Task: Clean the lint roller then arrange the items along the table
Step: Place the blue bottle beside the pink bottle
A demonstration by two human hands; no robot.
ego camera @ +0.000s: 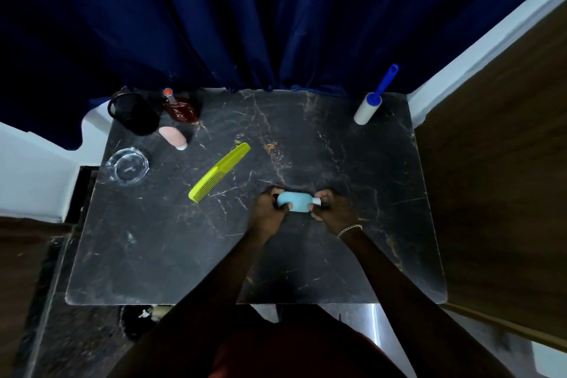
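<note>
A light blue tube (295, 201) with a white cap is held over the middle of the dark marble table (306, 270). My left hand (268, 209) grips its body and my right hand (333, 209) pinches the white cap end. The lint roller (368, 107), white roll with a blue handle, stands tilted at the table's far right corner, apart from both hands. A yellow-green comb (219, 172) lies diagonally left of my hands.
At the far left stand a black mesh cup (135, 113), a dark red bottle (181, 109), a pink tube (173, 137) and a glass ashtray (127, 166). A dark blue curtain (276, 18) hangs behind the table. A wooden panel (497, 163) borders the right side.
</note>
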